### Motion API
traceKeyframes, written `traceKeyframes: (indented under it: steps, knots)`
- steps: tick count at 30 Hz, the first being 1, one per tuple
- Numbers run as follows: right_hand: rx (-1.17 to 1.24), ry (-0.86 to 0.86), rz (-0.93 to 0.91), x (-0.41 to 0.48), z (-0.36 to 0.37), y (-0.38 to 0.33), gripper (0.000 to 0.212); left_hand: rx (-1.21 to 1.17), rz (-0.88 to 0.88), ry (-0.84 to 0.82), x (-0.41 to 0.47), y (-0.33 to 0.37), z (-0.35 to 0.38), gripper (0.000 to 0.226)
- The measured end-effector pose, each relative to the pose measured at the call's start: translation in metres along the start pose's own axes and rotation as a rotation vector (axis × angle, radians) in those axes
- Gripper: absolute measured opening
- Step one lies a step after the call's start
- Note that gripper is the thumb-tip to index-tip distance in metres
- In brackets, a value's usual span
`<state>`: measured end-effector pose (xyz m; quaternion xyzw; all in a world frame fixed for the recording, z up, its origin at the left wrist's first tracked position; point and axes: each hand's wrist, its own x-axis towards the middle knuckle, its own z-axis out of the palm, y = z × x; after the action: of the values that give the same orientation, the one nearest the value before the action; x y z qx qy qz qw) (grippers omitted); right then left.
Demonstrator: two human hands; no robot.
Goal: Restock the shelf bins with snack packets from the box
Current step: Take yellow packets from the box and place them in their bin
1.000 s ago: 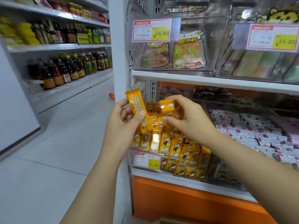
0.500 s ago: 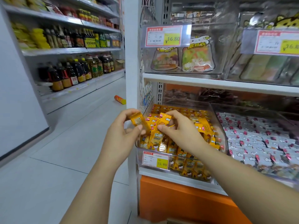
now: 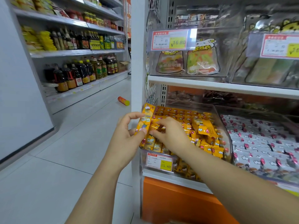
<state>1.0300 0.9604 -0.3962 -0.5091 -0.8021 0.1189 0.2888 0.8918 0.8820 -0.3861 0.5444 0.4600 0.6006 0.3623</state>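
Raised since half a second ago, the orange packet [image 3: 144, 122] stands upright over the front left corner of the clear bin [image 3: 224, 126], its lower half pinched between the thumb and fingertips of the left hand [image 3: 124, 138]. Just beside it, the right hand [image 3: 169, 135] curls onto the heaped packets [image 3: 186, 120]; whether it pinches one cannot be told. Light, thin and glossy, a packet probably slips and crumples, so its flat sealed ends look the surest hold.
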Motion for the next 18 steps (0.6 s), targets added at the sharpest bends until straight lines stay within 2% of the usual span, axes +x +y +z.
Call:
traceKeyframes:
  steps: [3, 5, 8, 11, 14, 16, 18]
  knots:
    - [-0.046, -0.155, -0.004, 0.005, -0.006, 0.002, 0.05, 0.02, 0.024, 0.064, 0.001, 0.0, 0.0, 0.044]
    - [0.007, -0.211, -0.015, 0.005, -0.019, 0.005, 0.055, 0.037, 0.024, 0.09, 0.002, -0.002, -0.002, 0.045]
    - [0.125, -0.09, -0.044, 0.003, -0.041, 0.007, 0.053, 0.06, 0.031, 0.113, 0.004, -0.003, -0.006, 0.039]
    - [0.139, 0.042, -0.205, -0.006, -0.058, -0.002, 0.051, 0.079, 0.081, 0.107, 0.005, -0.001, -0.006, 0.037]
    - [-0.053, -0.052, -0.416, -0.014, -0.065, -0.017, 0.059, 0.044, 0.122, 0.053, 0.004, 0.004, 0.0, 0.041]
    - [-0.145, -0.115, -0.412, -0.016, -0.065, -0.021, 0.059, 0.05, 0.142, 0.025, 0.004, 0.005, 0.005, 0.043]
    - [-0.118, -0.115, -0.351, -0.015, -0.063, -0.017, 0.058, -0.008, 0.124, 0.009, 0.006, 0.004, 0.012, 0.043]
